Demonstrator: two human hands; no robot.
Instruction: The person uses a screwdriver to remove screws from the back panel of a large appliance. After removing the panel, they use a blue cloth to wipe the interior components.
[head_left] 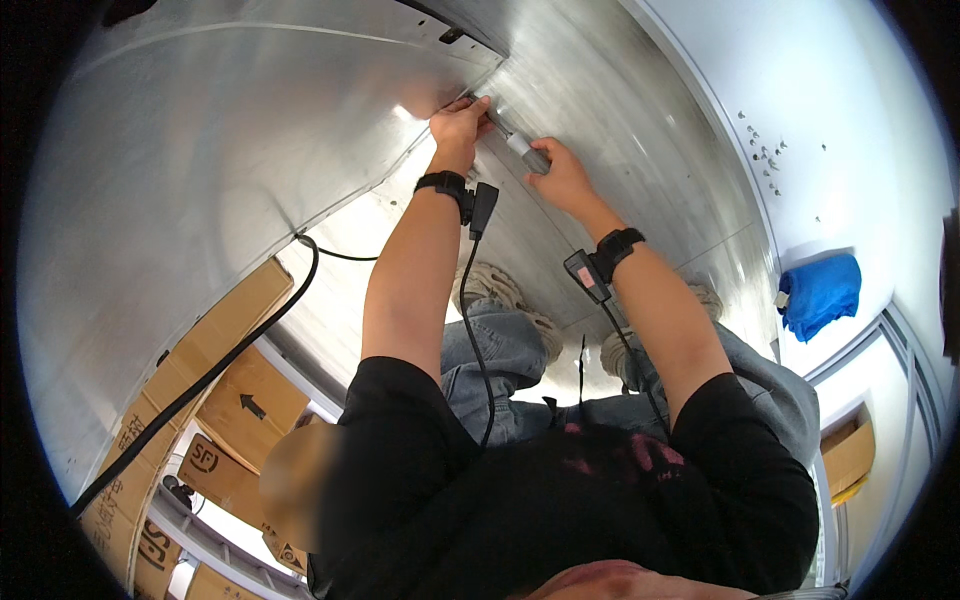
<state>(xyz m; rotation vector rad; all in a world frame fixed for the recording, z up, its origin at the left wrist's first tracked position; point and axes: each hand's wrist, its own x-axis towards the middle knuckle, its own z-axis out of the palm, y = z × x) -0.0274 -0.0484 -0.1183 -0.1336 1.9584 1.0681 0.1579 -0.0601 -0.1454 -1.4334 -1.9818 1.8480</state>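
Observation:
My right hand is wrapped round the grey handle of a screwdriver. Its thin shaft points up and left, toward the lower edge of a large silvery metal panel. At that edge my left hand has its fingers drawn together around the shaft's far end. The tip, and any screw there, is hidden behind those fingers. Both wrists carry black straps with small cabled devices.
Several small screws lie scattered on a white surface at the right, with a crumpled blue cloth bundle nearer me. A black cable runs along the left past cardboard boxes. Grey wood-look flooring stretches under my feet.

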